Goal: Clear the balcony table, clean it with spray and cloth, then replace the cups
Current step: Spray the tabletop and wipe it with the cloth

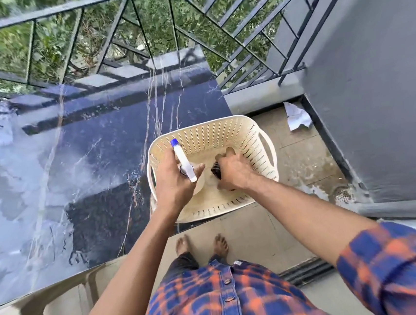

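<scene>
The bench (79,149) is a broad slab of dark, glossy stone with pale veins, its surface mirroring the black metal railing (103,35) and the sky; its left side runs out of view. At its right end stands a cream plastic basket (258,137), perforated with rows of small holes and with a loop handle on its right side. Both hands are over it. The left hand (172,183) has its grip wrapped around the neck of a spray bottle (183,163), white trigger head and blue nozzle showing, the body mostly hidden under the palm. The right hand (231,173) reaches down into the basket, fingers curled over a small dark object (216,170); blur and the hand hide what it is, and I cannot tell whether the grip has really closed on it
</scene>
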`<action>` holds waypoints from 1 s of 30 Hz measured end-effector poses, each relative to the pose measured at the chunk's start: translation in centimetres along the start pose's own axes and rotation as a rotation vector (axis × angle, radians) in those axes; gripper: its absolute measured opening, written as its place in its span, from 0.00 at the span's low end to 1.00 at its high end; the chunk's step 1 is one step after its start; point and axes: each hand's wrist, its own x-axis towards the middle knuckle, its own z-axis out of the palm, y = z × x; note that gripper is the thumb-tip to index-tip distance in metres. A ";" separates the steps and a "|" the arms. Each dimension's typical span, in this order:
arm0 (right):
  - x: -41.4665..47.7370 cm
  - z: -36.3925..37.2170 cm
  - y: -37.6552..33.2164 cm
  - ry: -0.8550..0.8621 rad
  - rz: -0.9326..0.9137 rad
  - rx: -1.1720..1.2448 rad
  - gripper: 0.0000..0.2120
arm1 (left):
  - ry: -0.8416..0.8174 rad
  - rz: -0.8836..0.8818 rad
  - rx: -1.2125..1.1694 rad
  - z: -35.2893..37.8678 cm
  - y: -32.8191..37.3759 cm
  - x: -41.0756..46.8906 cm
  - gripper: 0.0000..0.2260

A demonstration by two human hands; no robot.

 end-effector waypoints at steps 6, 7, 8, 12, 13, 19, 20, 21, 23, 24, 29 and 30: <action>0.4 0.6 1.2 0.149 -0.070 0.025 0.19 | -0.031 0.163 -0.036 0.9 0.7 1.5 0.22; 0.4 0.6 1.4 0.166 -0.085 0.034 0.16 | -0.037 0.184 -0.055 1.0 0.8 1.7 0.21; 0.4 0.5 1.6 0.172 -0.091 0.047 0.14 | -0.040 0.201 -0.074 1.0 1.0 1.9 0.20; -0.3 -0.3 2.1 0.175 -0.032 0.202 0.07 | 0.032 0.236 -0.204 -0.1 2.6 2.2 0.17; -0.5 -0.8 2.1 0.183 -0.004 0.269 0.07 | 0.054 0.253 -0.218 -0.5 3.2 2.2 0.16; -2.2 -6.3 1.1 0.245 0.154 0.584 0.06 | 0.159 0.221 -0.601 -5.1 8.9 1.8 0.13; -2.5 -7.3 0.6 0.280 0.156 0.617 0.08 | 0.178 0.220 -0.640 -6.2 9.6 1.8 0.13; -3.0 -8.2 0.0 0.321 0.147 0.652 0.11 | 0.194 0.220 -0.673 -7.4 10.0 1.7 0.12; -3.7 -10.0 -1.5 0.386 0.118 0.724 0.16 | 0.247 0.225 -0.748 -10.3 10.4 1.3 0.11; -4.1 -10.7 -2.4 0.404 0.097 0.749 0.16 | 0.276 0.237 -0.785 -11.7 10.4 1.1 0.11; -5.9 -12.1 -9.7 0.455 -0.080 0.753 0.20 | 0.352 0.283 -0.891 -20.7 8.1 -0.8 0.14; -6.0 -11.8 -11.8 0.446 -0.112 0.730 0.20 | 0.368 0.273 -0.883 -22.7 6.8 -1.1 0.17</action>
